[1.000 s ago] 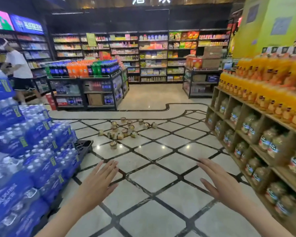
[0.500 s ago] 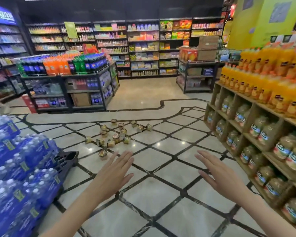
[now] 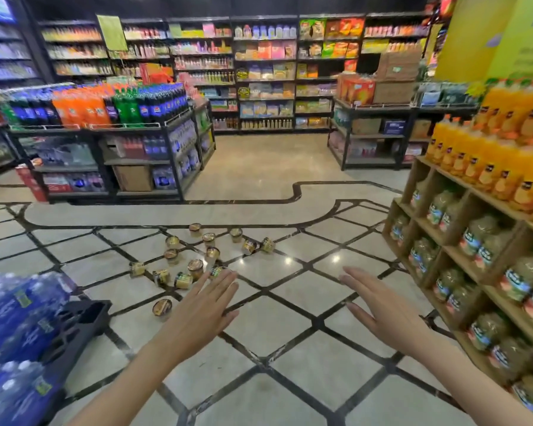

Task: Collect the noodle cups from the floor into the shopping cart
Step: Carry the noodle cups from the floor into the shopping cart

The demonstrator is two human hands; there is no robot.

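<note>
Several small gold-and-brown noodle cups (image 3: 195, 267) lie scattered on the tiled shop floor ahead, some upright and some on their sides. The nearest cup (image 3: 162, 308) stands alone just left of my left hand (image 3: 204, 312). That hand is stretched forward, palm down, fingers spread, holding nothing. My right hand (image 3: 385, 309) is held out the same way further right, also with nothing in it. Both hands hover above the floor, short of the cups. No shopping cart is in view.
Stacked packs of blue water bottles (image 3: 16, 330) on a black pallet (image 3: 80, 321) crowd the left. A wooden shelf (image 3: 462, 241) of jars and orange juice lines the right. A black soda rack (image 3: 136, 130) and long shelves stand beyond the cups.
The view has moved forward, so the cups are nearer and larger. Both hands stay open and outstretched. The person seen at the far left a second ago is out of view.
</note>
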